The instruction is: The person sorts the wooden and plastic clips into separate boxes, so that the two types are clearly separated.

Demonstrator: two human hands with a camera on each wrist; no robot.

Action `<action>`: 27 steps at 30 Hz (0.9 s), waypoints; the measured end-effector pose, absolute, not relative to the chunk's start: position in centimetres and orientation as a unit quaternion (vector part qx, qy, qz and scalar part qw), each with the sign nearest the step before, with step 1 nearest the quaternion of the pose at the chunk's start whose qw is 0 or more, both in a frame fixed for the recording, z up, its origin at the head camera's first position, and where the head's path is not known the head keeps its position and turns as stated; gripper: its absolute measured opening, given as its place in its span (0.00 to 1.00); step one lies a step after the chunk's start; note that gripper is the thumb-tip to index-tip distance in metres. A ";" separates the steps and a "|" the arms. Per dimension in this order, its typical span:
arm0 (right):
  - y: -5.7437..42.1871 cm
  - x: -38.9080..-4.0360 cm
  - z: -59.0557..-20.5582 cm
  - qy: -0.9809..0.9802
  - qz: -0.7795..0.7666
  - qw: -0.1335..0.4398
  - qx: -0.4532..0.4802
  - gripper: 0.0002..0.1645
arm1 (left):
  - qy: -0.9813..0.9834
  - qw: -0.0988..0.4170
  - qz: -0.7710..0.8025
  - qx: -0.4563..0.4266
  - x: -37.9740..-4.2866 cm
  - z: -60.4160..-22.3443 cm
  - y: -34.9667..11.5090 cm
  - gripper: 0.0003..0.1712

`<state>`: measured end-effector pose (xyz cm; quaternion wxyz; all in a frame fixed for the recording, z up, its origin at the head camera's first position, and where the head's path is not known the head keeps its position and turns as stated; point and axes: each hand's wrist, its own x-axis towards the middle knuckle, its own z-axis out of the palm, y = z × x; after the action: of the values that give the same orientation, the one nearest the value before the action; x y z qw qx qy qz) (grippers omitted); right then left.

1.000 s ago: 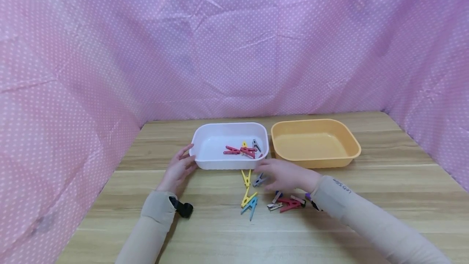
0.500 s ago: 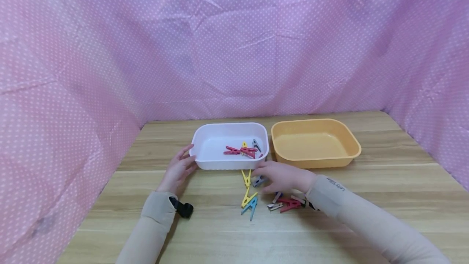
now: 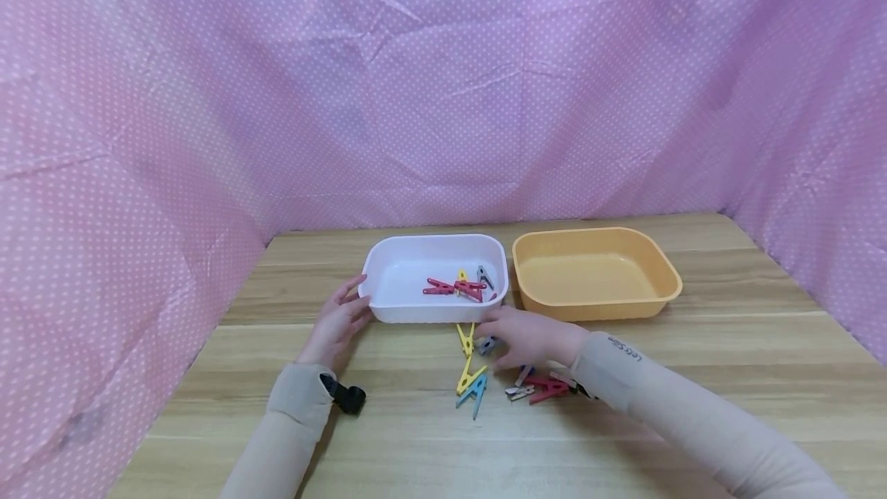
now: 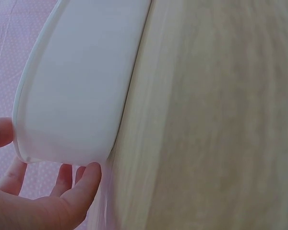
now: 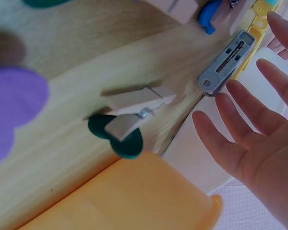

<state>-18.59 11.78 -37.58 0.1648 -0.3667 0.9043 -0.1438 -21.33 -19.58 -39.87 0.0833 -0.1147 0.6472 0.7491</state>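
My left hand [image 3: 337, 326] rests against the left end of a white plastic bin [image 3: 416, 314], thumb and fingertips touching its wall and rim in the left wrist view. Inside that bin lie red clothespins [image 3: 439, 286], a yellow clothespin [image 3: 462, 275] and a grey clothespin [image 3: 486, 276]. By the bin's right front corner is my right hand [image 3: 530, 336], its fingers spread and holding nothing in the right wrist view. Close beside those fingers lies another grey clothespin [image 5: 225, 62]. Next to it on the table are yellow clothespins [image 3: 470, 380] and a blue clothespin [image 3: 475, 389].
An orange bin [image 3: 596, 310] stands right of the white one with nothing in it. Below my right wrist lie a red clothespin [image 3: 550, 389] and several small wooden ones, including one with a green heart [image 5: 129, 146]. A purple shape [image 5: 14, 110] shows nearer the wrist camera.
My right hand has shifted slightly left and toward me, covering more of the grey clothespin and the wooden ones. My left hand and the bins stay in place.
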 end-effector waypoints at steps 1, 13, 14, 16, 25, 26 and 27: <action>11.8 -18.6 -37.6 0.905 -0.141 0.164 -0.365 0.25 | 0.646 0.084 0.750 -0.115 -21.3 -39.9 -19.6 0.32; 11.5 -18.5 -37.9 0.917 -0.132 0.160 -0.341 0.22 | 0.644 0.085 0.751 -0.118 -21.2 -40.2 -19.8 0.32; 11.5 -18.5 -37.9 0.918 -0.134 0.161 -0.337 0.21 | 0.642 0.085 0.752 -0.120 -21.2 -40.2 -19.7 0.32; 11.5 -18.7 -38.0 0.919 -0.136 0.163 -0.332 0.20 | 0.643 0.086 0.751 -0.124 -21.3 -40.1 -19.7 0.32; 11.3 -19.1 -38.1 0.920 -0.125 0.166 -0.332 0.16 | 0.641 0.082 0.753 -0.124 -21.4 -39.9 -19.6 0.32; 11.3 -19.1 -38.1 0.920 -0.127 0.167 -0.331 0.16 | 0.642 0.081 0.753 -0.123 -21.4 -40.0 -19.6 0.32; 11.3 -19.1 -38.1 0.920 -0.128 0.168 -0.331 0.16 | 0.643 0.081 0.752 -0.123 -21.4 -40.0 -19.6 0.32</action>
<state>-19.12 11.26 -38.11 0.1682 -0.3307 0.9198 -0.1278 -21.38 -19.59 -39.99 0.0806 -0.1225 0.6427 0.7519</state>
